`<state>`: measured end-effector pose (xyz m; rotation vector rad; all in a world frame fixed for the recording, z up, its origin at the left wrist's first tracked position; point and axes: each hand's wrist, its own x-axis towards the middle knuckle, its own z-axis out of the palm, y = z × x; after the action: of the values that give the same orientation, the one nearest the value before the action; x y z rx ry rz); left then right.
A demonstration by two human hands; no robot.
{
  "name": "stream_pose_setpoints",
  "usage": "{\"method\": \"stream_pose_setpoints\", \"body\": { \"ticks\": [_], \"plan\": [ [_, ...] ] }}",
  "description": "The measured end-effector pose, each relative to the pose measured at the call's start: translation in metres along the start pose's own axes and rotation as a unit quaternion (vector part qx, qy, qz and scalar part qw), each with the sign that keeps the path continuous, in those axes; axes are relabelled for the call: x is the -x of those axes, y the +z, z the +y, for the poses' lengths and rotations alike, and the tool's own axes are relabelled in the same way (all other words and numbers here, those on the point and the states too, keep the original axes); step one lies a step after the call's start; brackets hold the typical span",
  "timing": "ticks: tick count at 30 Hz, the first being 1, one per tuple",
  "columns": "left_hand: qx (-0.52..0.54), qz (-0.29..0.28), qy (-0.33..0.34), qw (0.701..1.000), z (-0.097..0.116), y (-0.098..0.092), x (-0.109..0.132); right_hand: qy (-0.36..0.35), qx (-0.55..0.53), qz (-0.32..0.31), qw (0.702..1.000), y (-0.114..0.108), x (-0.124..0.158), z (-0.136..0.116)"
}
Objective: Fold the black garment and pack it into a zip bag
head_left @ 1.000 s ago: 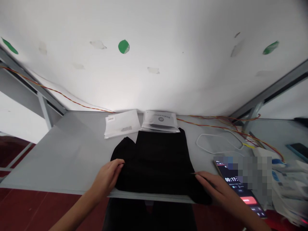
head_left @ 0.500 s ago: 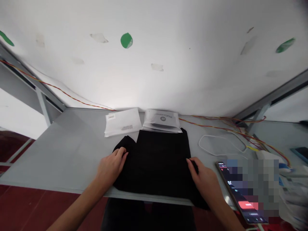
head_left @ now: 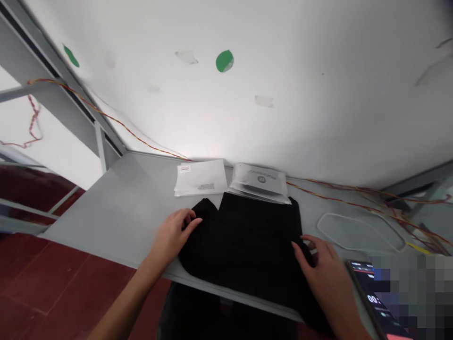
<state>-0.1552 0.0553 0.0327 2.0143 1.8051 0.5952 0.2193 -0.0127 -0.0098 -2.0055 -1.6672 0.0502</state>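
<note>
A black garment (head_left: 244, 250) lies spread over the front of the grey table, one folded part sticking out at its upper left. Its exact kind does not show. My left hand (head_left: 173, 236) is at the left edge, thumb and curled fingers closed on the cloth. At the right edge, my right hand (head_left: 323, 269) has a bunch of the same cloth between thumb and fingers. Below that hand, the fabric hangs past the table's front edge. Behind the garment lie a white plastic packet (head_left: 203, 177) and a stack of clear printed packets (head_left: 262, 179), which touches its top edge.
A phone (head_left: 375, 297) with a lit screen lies to the right, partly blurred out. A white cable (head_left: 329, 215) loops behind it. Red and yellow twisted wires (head_left: 134, 130) run along the back wall (head_left: 283, 127). The table's bare left part (head_left: 116, 203) is grey.
My view has swung, so everything sits further right and the phone is partly cut off. The garment lies nearly the same. The fingers of both hands have shifted slightly on the cloth.
</note>
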Motion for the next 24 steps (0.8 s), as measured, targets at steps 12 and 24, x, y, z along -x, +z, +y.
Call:
{"method": "stream_pose_setpoints", "body": {
  "ticks": [12, 24],
  "plan": [
    [-0.016, 0.059, -0.148, 0.987, 0.004, 0.012, 0.056, -0.169, -0.084, -0.095, 0.977, 0.021, 0.031, -0.035],
    [0.070, 0.121, -0.104, 0.985, 0.025, 0.014, 0.045, -0.157, -0.060, -0.093, 0.981, 0.027, 0.032, -0.035]
  ]
}}
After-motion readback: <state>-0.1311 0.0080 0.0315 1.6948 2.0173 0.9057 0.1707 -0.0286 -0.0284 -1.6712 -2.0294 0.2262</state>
